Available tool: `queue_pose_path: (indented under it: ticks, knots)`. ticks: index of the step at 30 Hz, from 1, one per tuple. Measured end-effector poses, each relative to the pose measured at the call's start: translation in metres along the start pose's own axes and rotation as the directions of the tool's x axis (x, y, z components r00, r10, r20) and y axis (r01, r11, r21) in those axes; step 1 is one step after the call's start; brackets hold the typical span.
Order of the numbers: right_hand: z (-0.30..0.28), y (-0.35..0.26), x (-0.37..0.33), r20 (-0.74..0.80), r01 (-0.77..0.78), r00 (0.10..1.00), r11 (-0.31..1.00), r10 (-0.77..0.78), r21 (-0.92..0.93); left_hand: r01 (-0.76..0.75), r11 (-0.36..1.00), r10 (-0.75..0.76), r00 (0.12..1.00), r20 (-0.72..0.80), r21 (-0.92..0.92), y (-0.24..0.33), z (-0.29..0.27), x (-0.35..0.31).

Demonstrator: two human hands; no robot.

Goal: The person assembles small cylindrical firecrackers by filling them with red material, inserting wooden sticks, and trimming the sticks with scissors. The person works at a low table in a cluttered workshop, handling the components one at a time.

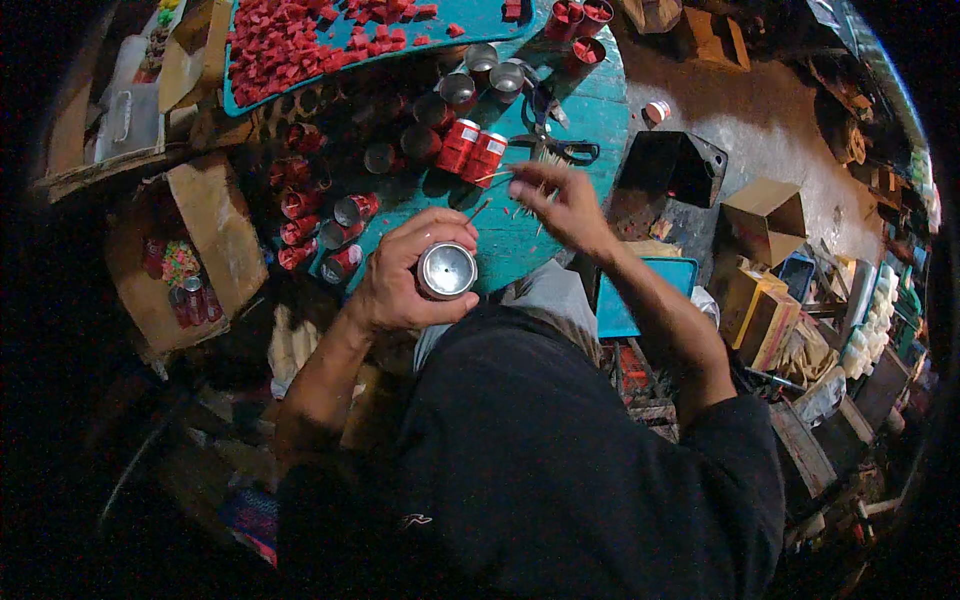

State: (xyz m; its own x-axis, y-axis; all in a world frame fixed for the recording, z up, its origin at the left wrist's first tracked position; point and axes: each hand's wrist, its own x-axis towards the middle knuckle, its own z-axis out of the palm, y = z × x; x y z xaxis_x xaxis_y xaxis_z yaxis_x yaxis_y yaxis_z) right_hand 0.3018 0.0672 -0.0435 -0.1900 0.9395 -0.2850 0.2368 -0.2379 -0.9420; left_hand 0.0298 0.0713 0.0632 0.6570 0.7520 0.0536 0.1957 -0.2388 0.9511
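My left hand [395, 275] is wrapped round a small metal can [447, 270]. The can's round silver end faces up and has a small dark hole at its middle. Beside those fingertips a thin brown stick [480, 210] juts out. To the right, over the table, my right hand [562, 205] pinches a thin pale stick [495, 177] between thumb and fingers. A heap of similar thin sticks [545, 165] lies partly hidden behind it. Two red cans [472, 150] stand just beyond, near black-handled scissors [575, 152].
Several silver-topped cans [457, 90] and red cans [298, 205] crowd the green table [510, 245]. A turquoise tray [370, 58] of red cubes lies at the far side. Cardboard boxes [768, 220], a black bin [672, 165] and a blue tray [645, 297] are at right.
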Motion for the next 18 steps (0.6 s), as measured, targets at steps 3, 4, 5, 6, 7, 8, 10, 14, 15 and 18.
queue_pose_path:
  ticks: [3,4,5,6,7,8,10,14,15,18]
  knots:
    - [0.027,-0.054,-0.039,0.169,-0.119,0.985,0.808,0.025,0.577,0.019,1.000,-0.019,1.000,-0.010,-0.009,0.008,0.004,-0.003]
    - [0.035,-0.066,-0.044,0.155,-0.095,0.988,0.802,0.004,0.589,0.038,0.999,-0.038,0.999,-0.012,-0.012,0.011,0.006,-0.006]
    - [0.040,-0.075,-0.047,0.132,-0.046,0.990,0.786,-0.047,0.617,0.025,1.000,-0.025,1.000,-0.014,0.013,0.013,0.006,-0.008]
    - [0.041,-0.081,-0.048,0.088,-0.035,0.996,0.822,-0.019,0.568,0.013,0.999,-0.012,1.000,-0.015,0.040,0.015,0.006,-0.010]
    - [0.041,-0.085,-0.047,0.037,0.000,0.999,0.846,-0.023,0.532,0.005,0.998,-0.004,1.000,-0.018,0.070,0.017,0.005,-0.013]
    - [0.040,-0.087,-0.047,-0.002,0.010,1.000,0.877,-0.010,0.481,0.013,0.998,-0.012,1.000,-0.010,0.058,0.018,0.005,-0.015]
    - [0.034,-0.087,-0.051,-0.065,0.048,0.998,0.830,-0.014,0.556,0.042,0.998,-0.042,0.999,-0.003,0.035,0.020,0.004,-0.019]
    - [0.037,-0.082,-0.065,-0.060,0.091,0.996,0.779,-0.068,0.620,0.019,0.999,-0.019,1.000,-0.002,0.041,0.022,0.008,-0.027]
    - [0.043,-0.082,-0.069,-0.037,0.099,0.995,0.799,-0.095,0.593,0.004,0.999,-0.004,1.000,0.001,0.049,0.022,0.008,-0.028]
    - [0.052,-0.084,-0.077,-0.011,0.056,0.998,0.845,-0.060,0.533,-0.070,0.995,0.070,0.998,0.004,0.077,0.021,0.008,-0.031]
